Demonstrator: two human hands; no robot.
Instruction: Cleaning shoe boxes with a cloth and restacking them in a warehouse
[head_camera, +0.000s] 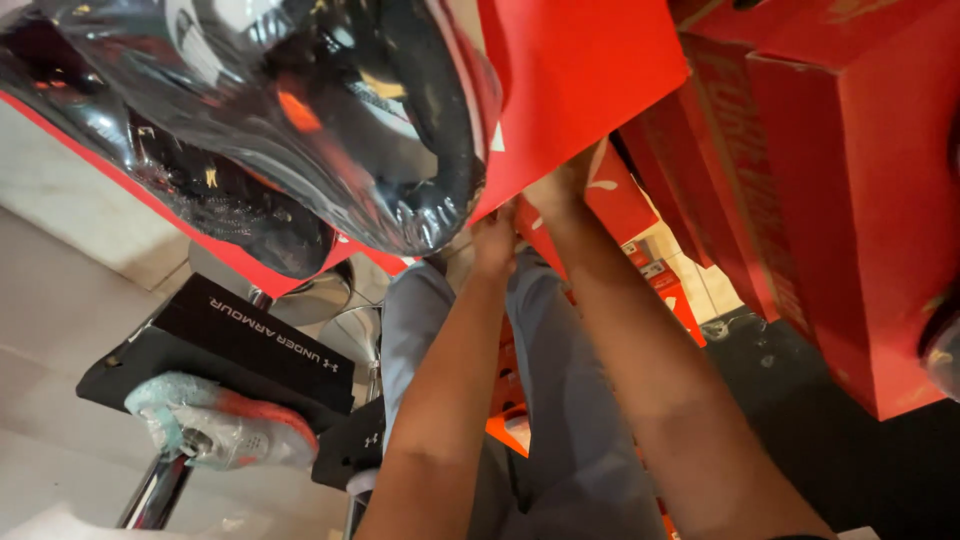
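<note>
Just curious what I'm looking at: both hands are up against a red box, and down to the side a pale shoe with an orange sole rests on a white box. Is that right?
Not quite. The head view shows the shoe resting on a black box, not a white one. The rest holds: the left hand and right hand are up against the red box.

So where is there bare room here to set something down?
Bare pale floor lies left of the black box carrying a wrapped shoe. It is crowded where the left hand and right hand meet the red box, beside stacked red boxes.
</note>
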